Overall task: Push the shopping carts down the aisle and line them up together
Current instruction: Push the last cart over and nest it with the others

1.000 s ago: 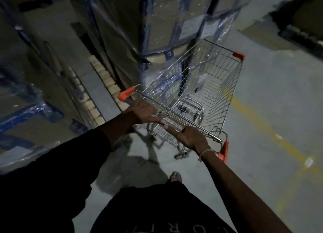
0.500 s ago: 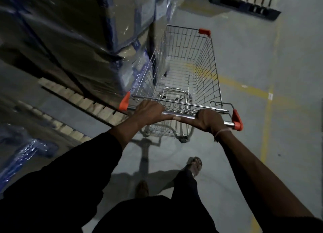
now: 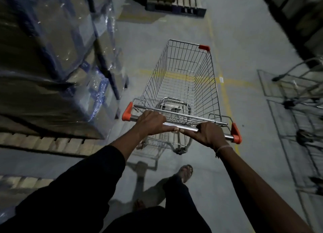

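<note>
An empty wire shopping cart (image 3: 183,78) with orange corner caps stands on the grey floor in front of me, its basket pointing away down the aisle. My left hand (image 3: 150,122) is wrapped around the left part of its chrome handle bar (image 3: 181,126). My right hand (image 3: 208,133) grips the right part of the same bar, a thin band on the wrist. At the right edge, blurred, stand other wire carts (image 3: 300,99) close together.
Tall stacks of film-wrapped boxes (image 3: 57,57) on wooden pallets (image 3: 49,143) line the left side, close to the cart. A pallet (image 3: 176,5) lies ahead at the aisle's far end. Yellow floor lines (image 3: 225,92) cross under the cart. Dark racking (image 3: 297,17) is at the upper right.
The cart has swung right, away from the wrapped boxes, and now points down the open aisle. Other carts have come into view at the right. Both hands stay on the handle.
</note>
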Motion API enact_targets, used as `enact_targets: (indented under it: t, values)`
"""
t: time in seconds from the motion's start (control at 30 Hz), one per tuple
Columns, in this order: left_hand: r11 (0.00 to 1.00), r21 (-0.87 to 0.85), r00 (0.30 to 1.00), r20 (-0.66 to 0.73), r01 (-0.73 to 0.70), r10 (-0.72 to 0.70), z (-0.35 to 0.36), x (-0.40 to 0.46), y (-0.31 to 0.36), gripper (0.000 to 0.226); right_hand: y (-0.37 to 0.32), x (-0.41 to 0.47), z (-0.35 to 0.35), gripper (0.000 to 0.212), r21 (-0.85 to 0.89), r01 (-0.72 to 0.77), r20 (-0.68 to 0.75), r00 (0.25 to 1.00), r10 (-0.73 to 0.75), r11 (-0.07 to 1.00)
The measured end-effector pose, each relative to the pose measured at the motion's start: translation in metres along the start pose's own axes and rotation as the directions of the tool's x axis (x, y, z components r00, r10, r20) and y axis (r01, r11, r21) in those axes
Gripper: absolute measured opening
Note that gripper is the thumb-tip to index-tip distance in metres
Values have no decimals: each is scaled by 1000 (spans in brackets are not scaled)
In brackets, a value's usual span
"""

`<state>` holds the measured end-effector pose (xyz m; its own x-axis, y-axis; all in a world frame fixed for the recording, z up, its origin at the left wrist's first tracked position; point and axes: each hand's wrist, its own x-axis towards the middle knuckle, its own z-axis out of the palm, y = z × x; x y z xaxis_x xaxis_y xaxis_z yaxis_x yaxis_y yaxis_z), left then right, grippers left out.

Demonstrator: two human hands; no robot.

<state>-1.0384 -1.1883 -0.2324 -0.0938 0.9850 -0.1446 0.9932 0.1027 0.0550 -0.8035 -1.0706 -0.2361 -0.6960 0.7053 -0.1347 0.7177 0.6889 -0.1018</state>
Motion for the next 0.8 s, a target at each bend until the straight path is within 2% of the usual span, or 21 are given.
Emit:
enact_targets:
  t: [0.13, 0.33, 0.47, 0.67, 0.8]
  values:
    - [992, 26, 992, -10, -123, 123, -2, 49, 22, 78, 41, -3, 1, 100, -15, -107, -61, 992, 106, 994]
    - [978, 67, 981, 16, -195, 195, -16, 130, 47, 86, 96, 11, -4, 95, -41, -254, -91, 964, 250, 966]
    - [973, 58, 975, 14, -222, 222, -25, 189, 59, 83, 136, 34, -11, 92, -43, -299, -108, 950, 293, 953]
    - [968, 42, 969, -2, -247, 247, -36, 282, 84, 85, 209, 81, -24, 107, -52, -348, -104, 934, 341, 936]
    - [966, 31, 966, -3, -258, 259, -45, 344, 104, 88, 258, 113, -39, 108, -44, -372, -63, 927, 369, 927]
